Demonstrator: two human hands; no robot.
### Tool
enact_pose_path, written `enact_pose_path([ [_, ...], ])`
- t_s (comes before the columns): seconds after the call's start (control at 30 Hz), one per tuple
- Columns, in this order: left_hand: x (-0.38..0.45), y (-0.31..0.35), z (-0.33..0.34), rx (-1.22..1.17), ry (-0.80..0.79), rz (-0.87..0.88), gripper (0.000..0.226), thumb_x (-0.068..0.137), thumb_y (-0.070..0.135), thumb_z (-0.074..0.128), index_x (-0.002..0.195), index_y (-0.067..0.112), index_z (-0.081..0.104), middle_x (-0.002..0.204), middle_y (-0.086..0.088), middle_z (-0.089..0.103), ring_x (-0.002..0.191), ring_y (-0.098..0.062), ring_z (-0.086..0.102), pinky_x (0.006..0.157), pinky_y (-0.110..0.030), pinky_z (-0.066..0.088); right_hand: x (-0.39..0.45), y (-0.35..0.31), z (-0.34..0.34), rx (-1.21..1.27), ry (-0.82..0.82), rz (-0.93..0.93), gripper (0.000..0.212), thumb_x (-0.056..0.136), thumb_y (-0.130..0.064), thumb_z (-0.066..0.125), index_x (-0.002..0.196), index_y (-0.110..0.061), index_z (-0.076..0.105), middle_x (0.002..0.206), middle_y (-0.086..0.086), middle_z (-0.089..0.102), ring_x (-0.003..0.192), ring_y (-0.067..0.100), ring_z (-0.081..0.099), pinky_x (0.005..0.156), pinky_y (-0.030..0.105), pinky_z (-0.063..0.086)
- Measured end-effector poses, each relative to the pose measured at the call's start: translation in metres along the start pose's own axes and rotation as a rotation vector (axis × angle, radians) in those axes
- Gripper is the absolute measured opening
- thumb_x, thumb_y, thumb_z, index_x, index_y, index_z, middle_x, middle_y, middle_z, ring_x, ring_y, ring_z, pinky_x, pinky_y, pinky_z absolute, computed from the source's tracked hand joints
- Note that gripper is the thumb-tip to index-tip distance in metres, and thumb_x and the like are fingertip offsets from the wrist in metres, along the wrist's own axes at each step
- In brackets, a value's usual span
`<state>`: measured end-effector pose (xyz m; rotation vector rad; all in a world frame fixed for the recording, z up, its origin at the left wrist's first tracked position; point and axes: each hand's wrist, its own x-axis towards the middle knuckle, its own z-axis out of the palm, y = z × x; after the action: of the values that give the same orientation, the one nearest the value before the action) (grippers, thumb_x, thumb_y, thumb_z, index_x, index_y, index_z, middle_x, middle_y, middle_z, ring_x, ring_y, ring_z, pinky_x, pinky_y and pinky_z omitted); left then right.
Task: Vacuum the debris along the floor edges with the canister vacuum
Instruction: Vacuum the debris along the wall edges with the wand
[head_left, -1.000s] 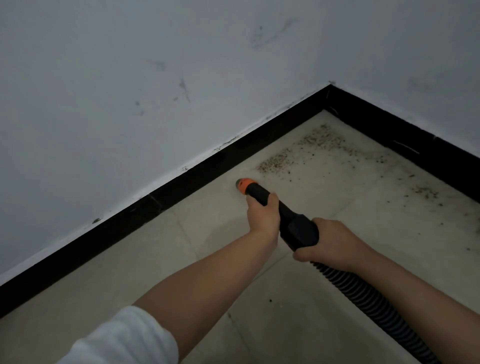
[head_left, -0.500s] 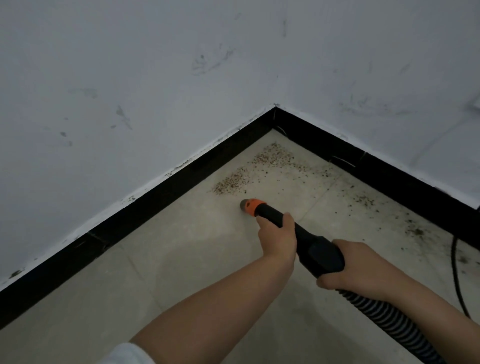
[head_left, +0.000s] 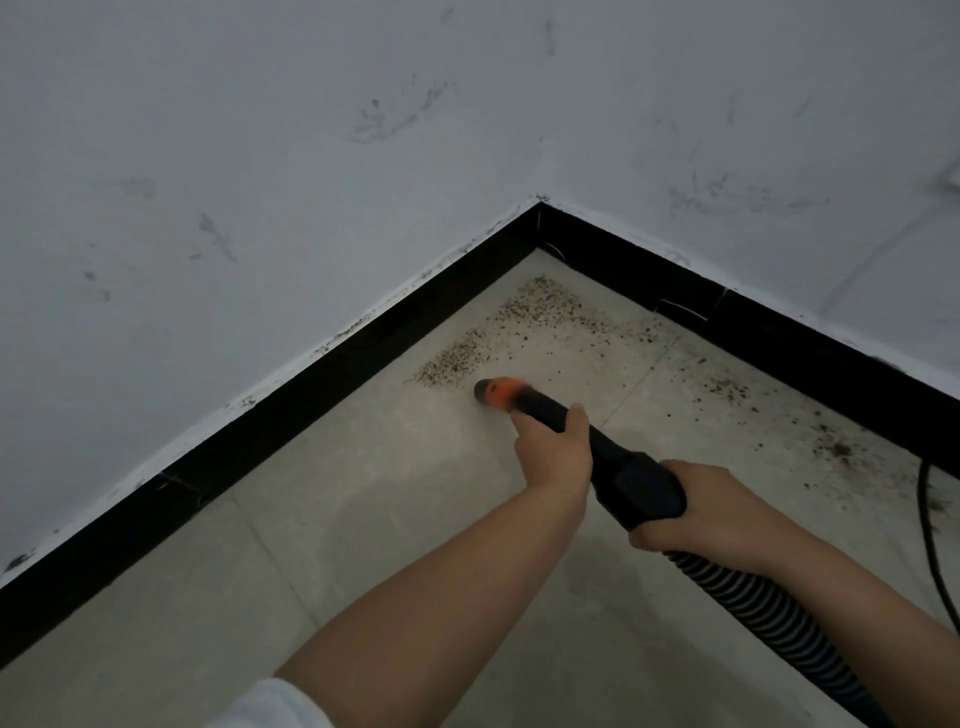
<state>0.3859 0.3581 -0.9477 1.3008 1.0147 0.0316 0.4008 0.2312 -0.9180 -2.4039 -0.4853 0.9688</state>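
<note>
A black vacuum nozzle (head_left: 618, 467) with an orange tip (head_left: 498, 392) points down at the pale floor tiles. My left hand (head_left: 553, 452) grips the nozzle just behind the orange tip. My right hand (head_left: 696, 506) grips the thick black handle where the ribbed hose (head_left: 769, 618) joins it. A patch of brown debris (head_left: 452, 361) lies just beyond the tip, beside the left skirting. More debris (head_left: 545, 304) spreads into the corner and thinner scatter (head_left: 836, 447) runs along the right skirting.
Black skirting boards (head_left: 291, 410) meet at a corner (head_left: 539, 228) under scuffed white walls. A thin black cable (head_left: 930, 530) runs down the floor at the right edge. The hose trails off toward the lower right.
The view has turned left-to-right, so the corner now sits near the middle. The nozzle tip has moved along the left skirting toward the corner and stands just short of the debris patch.
</note>
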Motion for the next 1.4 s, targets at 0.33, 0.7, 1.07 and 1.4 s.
enact_pose_path([
  [0.33, 0.01, 0.001, -0.03, -0.04, 0.13, 0.061, 0.049, 0.094, 0.023, 0.051, 0.14, 0.013, 0.034, 0.125, -0.01, 0.053, 0.105, -0.023, 0.054, 0.087, -0.028, 0.043, 0.022, -0.021, 0.025, 0.073, -0.033, -0.072, 0.031, 0.07, -0.027, 0.076, 0.075, -0.024, 0.046, 0.076, -0.008, 0.052, 0.063, 0.001, 0.049, 0.046, 0.01, 0.035],
  [0.7, 0.033, 0.01, -0.06, -0.098, 0.202, 0.088, 0.047, 0.094, 0.022, 0.052, 0.137, 0.01, 0.038, 0.122, -0.012, 0.054, 0.098, -0.021, 0.053, 0.087, -0.032, 0.045, 0.044, -0.052, 0.045, 0.105, -0.015, -0.139, 0.031, 0.07, -0.028, 0.075, 0.074, -0.023, 0.045, 0.076, -0.007, 0.051, 0.063, 0.003, 0.049, 0.053, 0.018, 0.04],
  [1.07, 0.037, 0.012, -0.067, -0.11, 0.185, 0.101, 0.046, 0.095, 0.02, 0.05, 0.138, 0.009, 0.037, 0.113, -0.007, 0.053, 0.099, -0.023, 0.053, 0.086, -0.031, 0.045, 0.043, -0.062, 0.043, 0.106, -0.056, -0.119, 0.031, 0.07, -0.029, 0.074, 0.074, -0.022, 0.044, 0.076, -0.006, 0.049, 0.062, 0.004, 0.048, 0.05, 0.017, 0.038],
  [1.4, 0.019, 0.015, -0.022, -0.037, 0.041, 0.08, 0.043, 0.095, 0.024, 0.048, 0.135, 0.009, 0.041, 0.123, -0.013, 0.055, 0.103, -0.024, 0.055, 0.096, -0.035, 0.044, 0.017, -0.036, 0.005, 0.02, -0.001, -0.034, 0.03, 0.069, -0.034, 0.074, 0.075, -0.021, 0.047, 0.075, -0.006, 0.052, 0.061, 0.005, 0.05, 0.049, 0.016, 0.038],
])
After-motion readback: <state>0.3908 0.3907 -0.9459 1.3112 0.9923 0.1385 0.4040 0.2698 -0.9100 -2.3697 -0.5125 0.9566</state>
